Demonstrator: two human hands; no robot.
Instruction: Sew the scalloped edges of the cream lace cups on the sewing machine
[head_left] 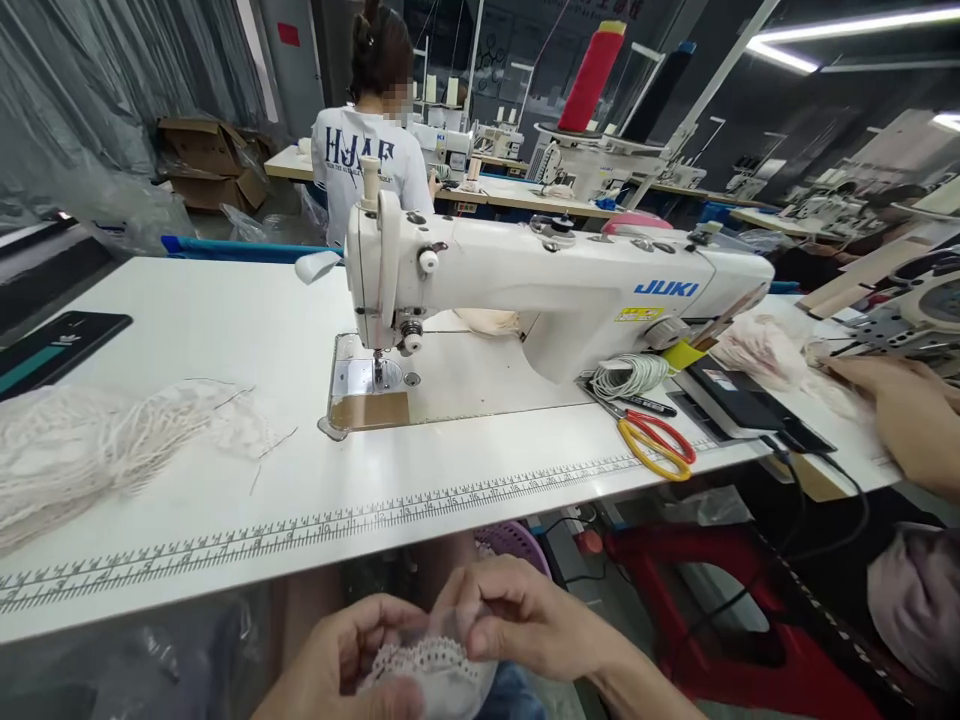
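Observation:
Below the table's front edge, my left hand (pixel 367 655) and my right hand (pixel 517 620) both grip a small piece of white lace-trimmed fabric (pixel 439 668). A scalloped lace edge with small holes runs across it between my hands. Its lower part drops out of the frame. My right thumb and fingers pinch its right side, while my left fingers close round the left side. In front of me stands a white sewing machine (pixel 487 270), its presser foot (pixel 379 372) over the metal plate, with no fabric under it that I can make out.
Bundled white lace (pixel 97 450) lies on the table's left, near a dark flat box (pixel 64 345). Scissors (pixel 656 445), coiled cord (pixel 630 376) and a black box (pixel 731 395) sit right. A co-worker's arm (pixel 911 420) reaches in there; a red stool (pixel 720 600) stands below.

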